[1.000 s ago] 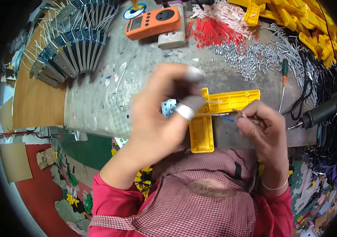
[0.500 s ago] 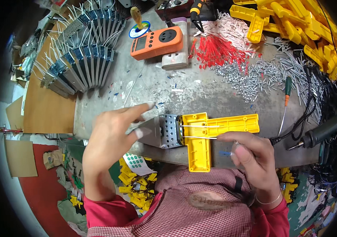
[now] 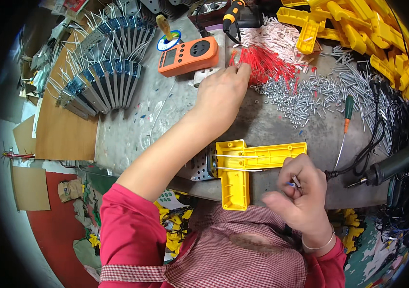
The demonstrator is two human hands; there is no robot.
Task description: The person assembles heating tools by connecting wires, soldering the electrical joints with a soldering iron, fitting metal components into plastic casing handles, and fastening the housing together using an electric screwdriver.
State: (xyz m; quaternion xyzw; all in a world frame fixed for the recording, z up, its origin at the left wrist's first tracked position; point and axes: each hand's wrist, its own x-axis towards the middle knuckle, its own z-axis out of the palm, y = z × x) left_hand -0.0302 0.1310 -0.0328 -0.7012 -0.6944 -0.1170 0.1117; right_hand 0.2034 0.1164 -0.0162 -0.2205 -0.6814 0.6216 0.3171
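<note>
My left hand (image 3: 226, 91) is stretched across the bench. Its fingers, bent and close together, touch the near left edge of a heap of red-tipped parts with thin red leads (image 3: 267, 65); whatever they pinch is hidden. Below that arm lies a yellow T-shaped plastic shell half (image 3: 234, 187), hollow side up, with two white wires (image 3: 238, 169) running into it. A perforated metal piece (image 3: 203, 167) joins its left end, partly covered by my forearm. Just right of the shell, my right hand (image 3: 305, 192) is curled around a small thing with grey and blue showing, too little to name.
An orange meter (image 3: 188, 58) and a solder spool (image 3: 169, 41) stand at the back. Screws and nuts (image 3: 310, 96) spread right of the red heap, below yellow shells (image 3: 358, 29). A screwdriver (image 3: 347, 115) and a power driver (image 3: 396, 163) lie right; metal plates with wires (image 3: 103, 81) stand left.
My left hand has left the metal piece and moved up and right to the red heap. My right hand has let go of the white wire and curled in.
</note>
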